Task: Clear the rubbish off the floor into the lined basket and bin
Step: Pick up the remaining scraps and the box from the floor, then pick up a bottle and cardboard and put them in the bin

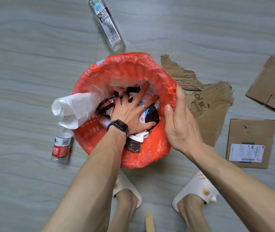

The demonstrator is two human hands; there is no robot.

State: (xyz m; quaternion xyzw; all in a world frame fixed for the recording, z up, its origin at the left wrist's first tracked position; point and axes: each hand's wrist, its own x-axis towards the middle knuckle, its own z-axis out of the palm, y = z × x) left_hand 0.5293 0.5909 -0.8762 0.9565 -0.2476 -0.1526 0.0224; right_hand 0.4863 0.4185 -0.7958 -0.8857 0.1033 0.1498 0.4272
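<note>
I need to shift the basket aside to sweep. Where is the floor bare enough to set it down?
Bare floor lies far left, between the soda bottle and the red-label bottle. Right of the basket is crowded: torn cardboard, a labelled piece, another flap. The slippers block the near side.

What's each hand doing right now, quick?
Left hand: open, fingers spread, pressing down on the rubbish in the basket.
Right hand: closed on the basket's rim, gripping the orange liner.

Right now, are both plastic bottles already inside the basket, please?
No, the tall clear bottle and the red-labelled bottle both lie on the floor outside it.
</note>
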